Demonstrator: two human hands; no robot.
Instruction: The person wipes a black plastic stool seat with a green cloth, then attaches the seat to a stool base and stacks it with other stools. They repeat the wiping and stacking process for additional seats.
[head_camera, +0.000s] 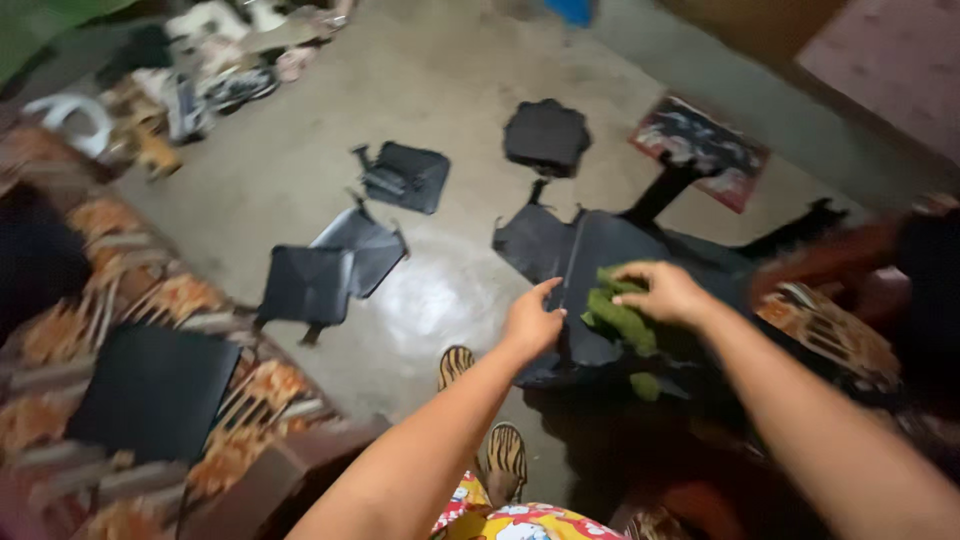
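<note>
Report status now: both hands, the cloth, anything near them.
Left hand touching edge of black panel, holding nothing. Right hand pressing green cloth on that panel. More black panels lying on floor nearby.

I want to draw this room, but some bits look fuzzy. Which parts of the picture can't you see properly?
- Head view, pile of things at top left: too blurred to tell apart.
- Green cloth: partly covered by the right hand.
- Black panel near the left hand: its lower part is lost in shadow.
- Right edge: blur and the frame edge cut off what is there.
</note>
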